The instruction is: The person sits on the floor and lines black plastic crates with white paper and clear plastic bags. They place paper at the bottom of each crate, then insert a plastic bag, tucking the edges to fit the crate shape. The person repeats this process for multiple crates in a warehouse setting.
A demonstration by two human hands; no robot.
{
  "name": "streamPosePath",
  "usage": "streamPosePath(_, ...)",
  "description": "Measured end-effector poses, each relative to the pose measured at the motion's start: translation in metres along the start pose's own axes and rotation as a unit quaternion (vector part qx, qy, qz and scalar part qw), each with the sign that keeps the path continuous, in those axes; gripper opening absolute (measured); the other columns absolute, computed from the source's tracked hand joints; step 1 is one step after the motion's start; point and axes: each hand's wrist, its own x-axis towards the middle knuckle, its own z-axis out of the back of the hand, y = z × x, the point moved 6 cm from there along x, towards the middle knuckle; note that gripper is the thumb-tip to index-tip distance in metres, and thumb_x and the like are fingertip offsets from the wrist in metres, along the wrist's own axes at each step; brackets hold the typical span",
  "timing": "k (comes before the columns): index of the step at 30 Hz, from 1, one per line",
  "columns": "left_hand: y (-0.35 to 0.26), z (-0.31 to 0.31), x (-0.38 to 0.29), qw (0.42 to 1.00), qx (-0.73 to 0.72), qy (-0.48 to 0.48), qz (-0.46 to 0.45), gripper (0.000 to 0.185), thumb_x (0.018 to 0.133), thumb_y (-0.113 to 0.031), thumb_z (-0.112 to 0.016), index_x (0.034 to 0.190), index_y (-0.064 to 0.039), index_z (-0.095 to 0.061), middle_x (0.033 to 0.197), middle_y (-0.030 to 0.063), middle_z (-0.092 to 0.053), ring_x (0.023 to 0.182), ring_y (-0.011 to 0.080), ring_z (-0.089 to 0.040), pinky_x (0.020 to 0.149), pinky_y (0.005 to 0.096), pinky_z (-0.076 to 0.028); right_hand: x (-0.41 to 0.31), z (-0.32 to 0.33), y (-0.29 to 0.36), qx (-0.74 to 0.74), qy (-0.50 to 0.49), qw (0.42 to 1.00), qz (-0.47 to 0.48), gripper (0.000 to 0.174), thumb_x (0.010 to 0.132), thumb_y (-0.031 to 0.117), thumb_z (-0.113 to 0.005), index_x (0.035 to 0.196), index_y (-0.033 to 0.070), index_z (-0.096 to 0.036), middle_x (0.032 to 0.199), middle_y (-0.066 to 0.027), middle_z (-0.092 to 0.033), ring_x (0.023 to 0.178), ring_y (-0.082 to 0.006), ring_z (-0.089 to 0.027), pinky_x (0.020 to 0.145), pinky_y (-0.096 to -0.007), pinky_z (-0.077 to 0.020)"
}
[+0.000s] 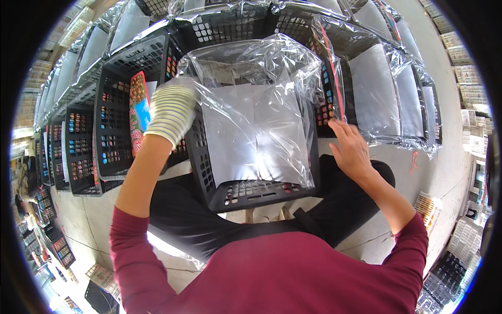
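Before me a black perforated plastic crate rests between my legs. Inside stand two pale grey sheets side by side, with crumpled clear plastic film over them and the far rim. My left hand, in a striped knit glove, is blurred at the film's left edge; its fingertips are hidden, so a grip cannot be made out. Bare, with thumb apart from the fingers, my right hand is just right of the crate. Its fingertips are near the lower end of a red strip on neighbouring film.
To the left, another black crate holds a colourful printed packet. Film-wrapped crates with pale sheets stand at the right, and more crates line the back. Stacked light-coloured baskets border the concrete floor.
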Motion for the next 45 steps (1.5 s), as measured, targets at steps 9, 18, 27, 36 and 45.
streamPosePath(9, -0.127, -0.056, -0.073, 0.936, 0.152, 0.074, -0.310, 0.017, 0.076, -0.004, -0.063, 0.083, -0.014, -0.075, 0.088, 0.0034, -0.073, 0.099, 0.0203, -0.067, 0.119, 0.0487, -0.025, 0.025, -0.019, 0.071, -0.152, 0.048, 0.937, 0.312, 0.008, 0.085, 0.013, -0.058, 0.088, 0.010, -0.064, 0.106, -0.0080, -0.064, 0.119, -0.0305, -0.054, 0.108, -0.0498, -0.0352)
streamPosePath(18, -0.113, 0.018, -0.179, 0.936, -0.119, -0.167, -0.285, 0.085, 0.062, -0.035, -0.085, 0.135, -0.010, -0.049, 0.151, 0.0122, -0.039, 0.144, 0.0314, -0.031, 0.120, 0.0499, -0.023, -0.034, 0.034, 0.045, -0.015, 0.038, 0.975, 0.220, 0.006, 0.085, 0.009, -0.062, 0.080, 0.008, -0.058, 0.081, -0.0070, -0.061, 0.081, -0.0293, -0.059, 0.081, -0.0390, -0.0421)
streamPosePath(27, -0.127, 0.008, -0.141, 0.954, 0.018, -0.084, -0.286, 0.014, 0.081, -0.009, -0.061, 0.088, -0.013, -0.071, 0.082, 0.0055, -0.071, 0.085, 0.0238, -0.070, 0.114, 0.0491, -0.035, -0.066, 0.091, 0.061, -0.136, -0.160, 0.973, 0.091, 0.026, 0.078, 0.004, -0.069, 0.102, 0.007, -0.060, 0.099, -0.0072, -0.061, 0.100, -0.0319, -0.055, 0.086, -0.0427, -0.0424)
streamPosePath(36, -0.088, 0.044, -0.209, 0.935, -0.012, -0.223, -0.275, 0.015, 0.078, -0.016, -0.062, 0.092, -0.012, -0.066, 0.082, 0.0018, -0.061, 0.086, 0.0204, -0.063, 0.105, 0.0480, -0.044, -0.033, -0.176, 0.184, 0.107, 0.255, 0.952, 0.132, 0.016, 0.089, 0.017, -0.056, 0.089, 0.005, -0.066, 0.091, -0.0158, -0.067, 0.082, -0.0368, -0.067, 0.072, -0.0471, -0.0532)
streamPosePath(45, -0.084, 0.010, -0.230, 0.964, -0.100, -0.080, -0.231, 0.019, 0.078, -0.018, -0.063, 0.097, -0.012, -0.064, 0.095, 0.0033, -0.063, 0.095, 0.0209, -0.062, 0.101, 0.0466, -0.045, 0.127, -0.471, 0.156, 0.314, 0.077, 0.908, -0.265, 0.049, 0.087, 0.045, -0.063, 0.108, 0.001, -0.064, 0.104, -0.0202, -0.069, 0.101, -0.0391, -0.067, 0.082, -0.0470, -0.0549)
